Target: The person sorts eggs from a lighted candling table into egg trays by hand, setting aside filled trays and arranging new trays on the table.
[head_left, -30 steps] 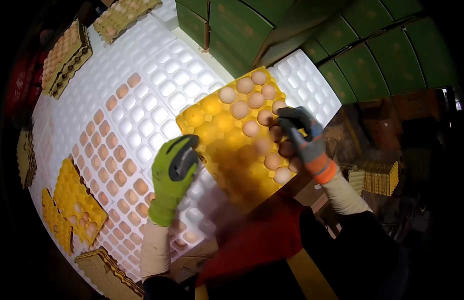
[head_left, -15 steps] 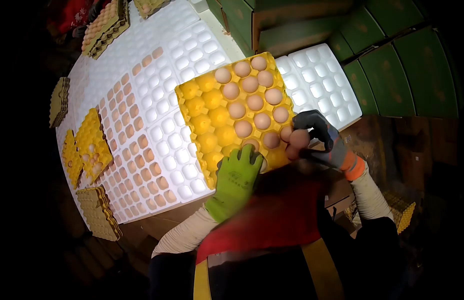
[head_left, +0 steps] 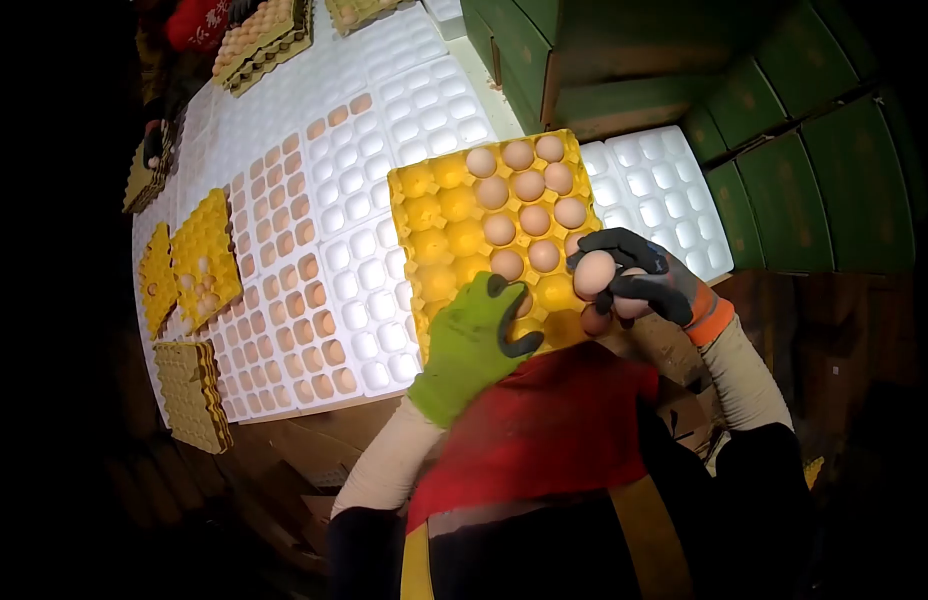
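Observation:
A yellow egg tray (head_left: 434, 255) lies before me, its right part filled with brown eggs (head_left: 534, 220) and its left cups bare. My right hand (head_left: 649, 285), in a grey and orange glove, is closed around brown eggs (head_left: 594, 274) over the tray's near right corner. Another egg (head_left: 595, 320) shows just under its fingers. In a green glove, my left hand (head_left: 474, 340) rests at the tray's near edge, thumb and fingers curled about an egg (head_left: 525, 300). Its palm hides part of the tray.
White moulded trays (head_left: 359, 255) cover the table, several rows holding eggs. Yellow trays (head_left: 202, 250) and a tray stack (head_left: 192, 395) stand at left. Green boxes (head_left: 764, 200) rise at right. Another person's gloved hand (head_left: 154, 145) is at the far left.
The view has shifted, so the table sits further right. An egg has left a near middle cup, and my right hand now grips eggs closer in. My left hand's fingers have curled around an egg.

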Demonstrator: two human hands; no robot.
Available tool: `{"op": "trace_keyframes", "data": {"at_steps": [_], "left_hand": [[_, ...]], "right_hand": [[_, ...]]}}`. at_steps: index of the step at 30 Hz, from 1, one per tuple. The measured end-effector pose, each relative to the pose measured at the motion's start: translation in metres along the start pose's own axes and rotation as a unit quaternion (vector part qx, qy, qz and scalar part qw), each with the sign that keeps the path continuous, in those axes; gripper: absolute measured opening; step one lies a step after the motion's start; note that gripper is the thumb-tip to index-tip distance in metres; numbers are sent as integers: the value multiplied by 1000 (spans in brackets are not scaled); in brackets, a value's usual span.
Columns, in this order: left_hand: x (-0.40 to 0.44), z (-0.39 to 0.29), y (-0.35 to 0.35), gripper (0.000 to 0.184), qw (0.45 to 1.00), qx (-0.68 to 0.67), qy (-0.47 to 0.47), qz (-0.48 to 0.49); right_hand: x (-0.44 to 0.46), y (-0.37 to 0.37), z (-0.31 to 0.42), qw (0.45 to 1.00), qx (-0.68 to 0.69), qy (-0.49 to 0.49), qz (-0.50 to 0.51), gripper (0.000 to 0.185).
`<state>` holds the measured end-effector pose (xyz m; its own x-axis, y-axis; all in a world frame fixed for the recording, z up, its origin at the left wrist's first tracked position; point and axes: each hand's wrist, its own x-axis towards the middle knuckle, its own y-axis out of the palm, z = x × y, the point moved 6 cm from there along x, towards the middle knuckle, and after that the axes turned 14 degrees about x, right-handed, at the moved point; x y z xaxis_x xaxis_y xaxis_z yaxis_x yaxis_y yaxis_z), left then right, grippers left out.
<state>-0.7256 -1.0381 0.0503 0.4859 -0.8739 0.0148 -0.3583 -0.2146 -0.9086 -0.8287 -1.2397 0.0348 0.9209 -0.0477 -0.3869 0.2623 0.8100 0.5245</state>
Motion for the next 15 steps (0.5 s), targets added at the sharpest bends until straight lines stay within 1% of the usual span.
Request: {"op": "trace_keyframes", "data": {"at_steps": [1,2,3,4,5,6,7,8,9,10,12,14,15], "left_hand": [[3,1,16,45,997,78,9,0],[7,0,23,46,987,157,18,2],[6,1,24,46,988,157,16,1],[6,4,22,46,993,119,10,-4],[5,6,18,45,997,83,4,-6],[2,11,19,45,996,86,7,-2],[-4,25,18,43,996,-80,-24,-29],[-10,40,14,41,967,-243,-55,-52],[-20,47,14,48,823,-514,-220,102],[-22,54,14,54,754,-624,-198,42],[-16,54,0,60,745,-639,-191,-2],[-7,68,7,55,845,-488,-214,42],[4,57,-9,50,943,-302,-140,-21]], "right_hand": [[-4,2,4,998,57,3,5,46],[0,4,5,999,53,5,6,46],[8,3,6,997,-70,-2,-22,44],[19,-2,5,980,-190,-10,-49,42],[32,6,11,822,-517,-239,9,44],[30,33,22,769,-611,-181,-48,42],[38,44,16,699,-690,-185,-45,41],[47,50,8,622,-760,-184,-43,40],[56,51,0,627,-755,-183,-52,40],[69,51,-15,558,-816,-144,-34,39],[72,53,-20,479,-871,-109,-10,38],[53,51,2,620,-765,-168,-49,39],[49,42,10,692,-684,-219,-68,42]]}}
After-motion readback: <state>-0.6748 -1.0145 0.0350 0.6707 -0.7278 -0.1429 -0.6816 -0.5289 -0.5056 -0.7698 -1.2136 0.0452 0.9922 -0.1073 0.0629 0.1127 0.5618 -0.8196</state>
